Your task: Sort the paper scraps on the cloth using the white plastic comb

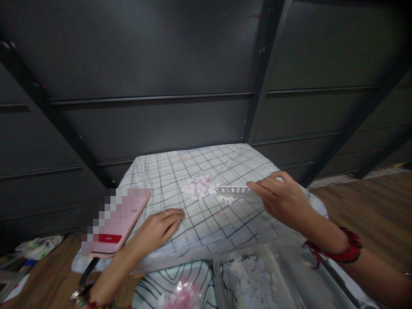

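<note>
My right hand (280,199) grips a thin, pale plate with a row of square openings (233,191) along its edge. It is tilted low over the checked tablecloth, and I cannot tell whether it touches the cloth. Just left of the plate lies a heap of small white and pink paper pieces (200,184). One more small white piece with a red mark (228,201) is below the plate. My left hand (162,225) rests palm down on the tablecloth (206,223), its fingers stretched out and holding nothing.
Left of my left hand is a pink phone (128,219), partly pixelated. At the near edge stand a clear plastic box (289,266) with many pale pieces and a striped tray (154,279) holding pink clear-wrapped packets (183,296). A dark panelled wall (161,128) rises behind the table.
</note>
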Demonstrator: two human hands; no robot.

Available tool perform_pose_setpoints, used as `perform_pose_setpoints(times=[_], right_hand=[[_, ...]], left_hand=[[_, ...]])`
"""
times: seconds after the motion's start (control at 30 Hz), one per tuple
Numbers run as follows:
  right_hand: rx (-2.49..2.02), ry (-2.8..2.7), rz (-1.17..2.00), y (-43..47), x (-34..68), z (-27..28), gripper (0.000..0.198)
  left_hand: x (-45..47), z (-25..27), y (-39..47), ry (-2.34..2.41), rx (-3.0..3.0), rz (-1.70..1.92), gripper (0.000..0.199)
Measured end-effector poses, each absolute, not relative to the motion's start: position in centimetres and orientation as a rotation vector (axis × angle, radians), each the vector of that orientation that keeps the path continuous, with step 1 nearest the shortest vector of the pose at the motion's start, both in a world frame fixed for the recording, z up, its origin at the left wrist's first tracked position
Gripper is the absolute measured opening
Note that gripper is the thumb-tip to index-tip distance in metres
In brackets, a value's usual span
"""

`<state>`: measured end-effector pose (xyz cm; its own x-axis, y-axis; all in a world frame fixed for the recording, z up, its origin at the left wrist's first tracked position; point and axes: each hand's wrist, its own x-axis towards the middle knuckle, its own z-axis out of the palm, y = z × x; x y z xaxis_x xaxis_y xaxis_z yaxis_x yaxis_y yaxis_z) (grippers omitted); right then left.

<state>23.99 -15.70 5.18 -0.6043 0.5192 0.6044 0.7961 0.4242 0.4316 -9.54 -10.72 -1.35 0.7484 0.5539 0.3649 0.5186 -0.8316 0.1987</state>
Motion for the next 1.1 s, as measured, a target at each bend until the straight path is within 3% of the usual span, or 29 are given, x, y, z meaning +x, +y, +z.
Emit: perform_pose_setpoints(times=[0.57,0.9,1.1], right_hand=[[-0.944,-2.208,-0.679,-17.7,24.3,3.1,0.04],[-1.085,-2.237,-0.944,-20.7,22.5,3.5,0.033],[-1.025,-2.255,-0.817,-22.2,19.1,4.1,0.034]], left_hand=[[-9.9,-1.3,-11.1,0.892,2.869,0.682,0.028],[-10.2,-1.2,-11.8,0.93,2.87,0.59,0.029],[-10.4,-1.4,-11.9,0.964,2.81,0.595,0.028]])
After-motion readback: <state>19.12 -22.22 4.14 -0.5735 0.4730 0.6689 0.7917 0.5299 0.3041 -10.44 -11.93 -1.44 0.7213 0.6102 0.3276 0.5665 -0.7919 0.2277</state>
